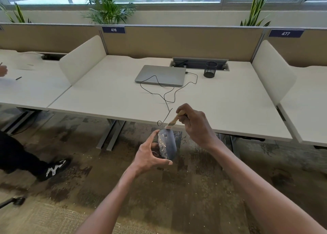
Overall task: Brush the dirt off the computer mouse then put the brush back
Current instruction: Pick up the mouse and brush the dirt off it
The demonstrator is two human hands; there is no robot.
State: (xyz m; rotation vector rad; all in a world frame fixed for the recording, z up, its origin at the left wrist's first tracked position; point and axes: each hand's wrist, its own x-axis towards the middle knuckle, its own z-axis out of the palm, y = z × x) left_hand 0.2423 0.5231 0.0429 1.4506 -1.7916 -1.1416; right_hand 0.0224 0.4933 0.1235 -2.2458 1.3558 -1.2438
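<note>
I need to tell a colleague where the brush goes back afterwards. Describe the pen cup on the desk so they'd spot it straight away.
On the white desk below the blue sign reading 476, look to the far edge. Right of the closed grey laptop, in front of the cable slot, stands the pen cup. It is the only upright thing there: small, round, black mesh.

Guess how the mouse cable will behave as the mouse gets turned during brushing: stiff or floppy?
Likely floppy: the cable lies in loose loops across the desk. Probably light, with slack left. It may snag the brush, since it curls right beside it at the mouse.
</note>
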